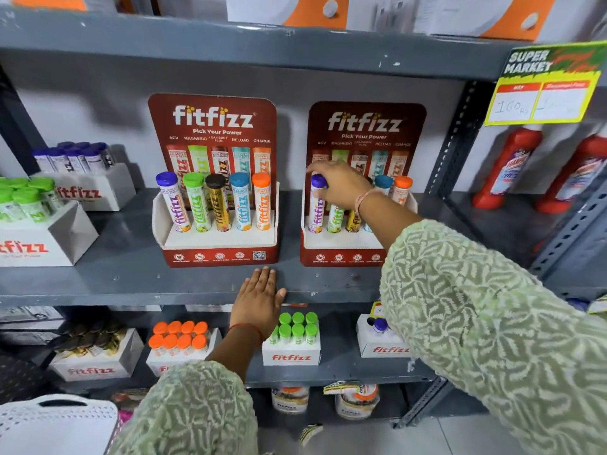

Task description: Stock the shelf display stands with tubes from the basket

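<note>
Two red fitfizz display stands sit on the grey middle shelf (131, 284). The left stand (216, 247) holds five upright tubes with purple, green, black, blue and orange caps. The right stand (341, 254) also holds several tubes. My right hand (341, 185) is closed on the purple cap of the purple tube (317, 211) at that stand's left end; the tube stands in its slot. My left hand (259, 300) lies flat, palm down, on the shelf's front edge between the stands. A white basket (59, 425) shows at the bottom left.
White fitfizz boxes of tubes stand at the shelf's left (42, 238) and on the lower shelf: orange caps (179, 336), green caps (295, 326), purple caps (381, 326). Red bottles (505, 169) stand under a yellow price sign (542, 90) at the right.
</note>
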Tool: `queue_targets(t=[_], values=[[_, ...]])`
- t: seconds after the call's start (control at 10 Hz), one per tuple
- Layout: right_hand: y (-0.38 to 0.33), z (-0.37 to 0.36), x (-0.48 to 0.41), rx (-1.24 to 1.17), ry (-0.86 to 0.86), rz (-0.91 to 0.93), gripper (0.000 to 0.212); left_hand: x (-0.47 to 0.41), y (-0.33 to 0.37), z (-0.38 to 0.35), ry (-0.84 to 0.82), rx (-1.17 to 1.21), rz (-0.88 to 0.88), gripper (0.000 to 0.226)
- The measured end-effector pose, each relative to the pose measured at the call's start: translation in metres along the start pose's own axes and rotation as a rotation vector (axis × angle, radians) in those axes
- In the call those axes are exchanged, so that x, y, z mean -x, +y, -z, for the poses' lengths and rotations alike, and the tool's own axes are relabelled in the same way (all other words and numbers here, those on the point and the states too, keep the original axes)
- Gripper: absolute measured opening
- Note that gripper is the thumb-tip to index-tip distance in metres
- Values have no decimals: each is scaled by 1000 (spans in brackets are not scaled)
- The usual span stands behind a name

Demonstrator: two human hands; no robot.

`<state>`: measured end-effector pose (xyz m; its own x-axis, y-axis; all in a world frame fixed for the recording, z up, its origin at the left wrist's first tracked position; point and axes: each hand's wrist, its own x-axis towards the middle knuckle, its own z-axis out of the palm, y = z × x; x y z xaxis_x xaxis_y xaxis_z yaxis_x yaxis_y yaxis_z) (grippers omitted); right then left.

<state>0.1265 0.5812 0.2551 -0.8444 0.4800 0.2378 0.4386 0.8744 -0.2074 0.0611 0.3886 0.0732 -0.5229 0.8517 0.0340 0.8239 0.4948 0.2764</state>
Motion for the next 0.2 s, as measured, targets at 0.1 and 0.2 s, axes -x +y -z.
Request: queue_targets(t=[0.1,0.2], values=[[-7,-12,31,55,168,32,42,0,-2,4,-37,1,17,53],[-30,-30,102,-262,458,13,29,8,11,22,72,92,-26,53]])
